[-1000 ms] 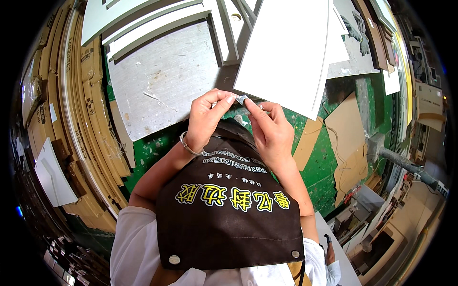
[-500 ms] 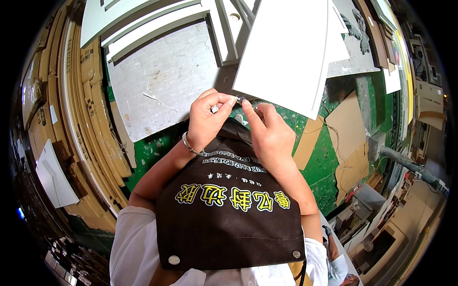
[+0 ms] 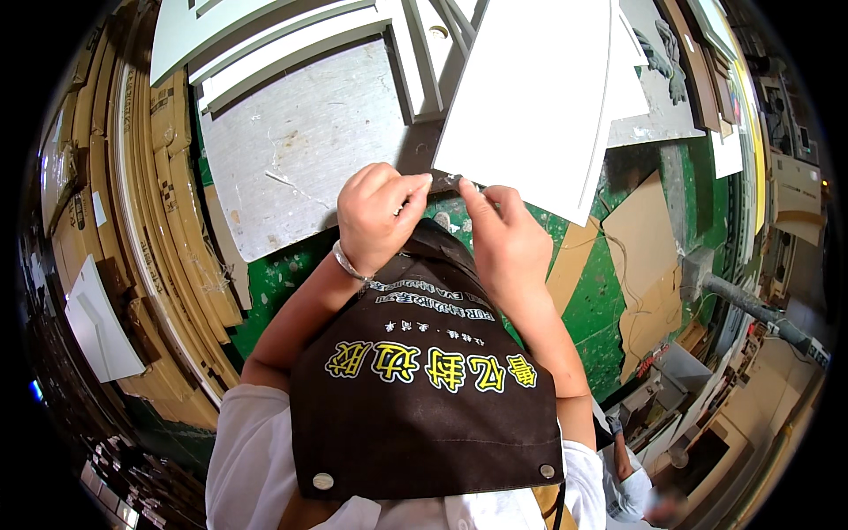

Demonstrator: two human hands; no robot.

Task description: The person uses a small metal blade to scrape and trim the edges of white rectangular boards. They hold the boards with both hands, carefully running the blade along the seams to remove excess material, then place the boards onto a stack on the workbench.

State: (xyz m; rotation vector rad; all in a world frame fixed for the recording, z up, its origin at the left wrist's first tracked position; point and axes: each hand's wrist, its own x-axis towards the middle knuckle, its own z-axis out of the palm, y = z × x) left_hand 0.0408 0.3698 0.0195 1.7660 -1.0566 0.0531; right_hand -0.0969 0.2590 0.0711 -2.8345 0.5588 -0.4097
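Observation:
My left hand is closed, thumb and forefinger pinched together beside the near corner of a white panel; what they hold is too small to name. A bracelet circles that wrist. Just across a narrow gap, my right hand is also closed in a pinch, its fingers curled. A tiny pale-and-dark bit shows at its fingertips, but its kind is unclear. Both hands are above the near end of a dark brown apron that I wear.
Ahead is a scuffed metal tabletop carrying white frame-like panels. Grey gloves lie at the far right. Stacked cardboard packs line the left. Cardboard sheets lie on the green floor. Another person is at the lower right.
My hands have drawn apart: the left fingertips moved left, the right ones slightly right. The small dark piece between them shows less. The other person at the lower right has shifted.

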